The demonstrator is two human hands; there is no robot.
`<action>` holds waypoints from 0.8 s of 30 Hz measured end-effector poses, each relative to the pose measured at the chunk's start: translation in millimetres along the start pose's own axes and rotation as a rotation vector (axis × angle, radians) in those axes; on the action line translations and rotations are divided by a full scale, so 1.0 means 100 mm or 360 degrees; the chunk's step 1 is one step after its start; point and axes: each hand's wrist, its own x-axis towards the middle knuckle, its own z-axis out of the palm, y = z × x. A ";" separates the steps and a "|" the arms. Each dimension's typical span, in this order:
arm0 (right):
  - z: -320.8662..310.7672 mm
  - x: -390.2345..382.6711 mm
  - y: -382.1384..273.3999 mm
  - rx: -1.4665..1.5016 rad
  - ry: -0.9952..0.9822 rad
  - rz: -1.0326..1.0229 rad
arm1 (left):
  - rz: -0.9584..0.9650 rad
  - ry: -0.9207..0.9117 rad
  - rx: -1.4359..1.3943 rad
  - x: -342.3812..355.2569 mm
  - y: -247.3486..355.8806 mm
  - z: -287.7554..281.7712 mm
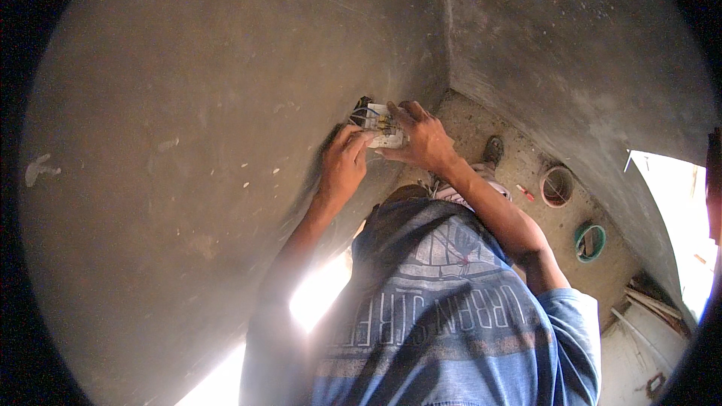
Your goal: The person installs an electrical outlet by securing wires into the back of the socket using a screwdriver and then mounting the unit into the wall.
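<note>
Both hands working at wall cavity | left hand (344, 167) gripping lower-left edge of white switch module (383, 128), fingers curled on it | right hand (425, 139) pinching its top-right, steadying | module hanging out front of wall box (362, 107), wires (366, 115) showing, prob. not seated yet | plate fixing looking undone | tape rolls (590, 243) lying on floor (526, 218) well apart.

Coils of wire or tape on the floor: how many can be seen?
2. A reddish-brown coil lies on the floor right of the person's right forearm; a green coil lies below it, nearer the bright doorway. Others may be hidden behind the person's body.
</note>
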 end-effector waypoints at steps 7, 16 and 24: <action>-0.02 0.00 0.01 -0.0018 -0.0019 -0.0026 | -0.0066 0.0049 0.0004 -0.01 0.05 0.01; -0.08 -0.01 -0.13 -0.0042 -0.0043 0.0078 | -0.0046 0.0110 -0.0016 0.02 0.03 -0.01; 0.01 -0.08 -0.24 -0.0009 0.0097 0.0155 | 0.0003 0.0406 0.0004 -0.11 0.08 0.04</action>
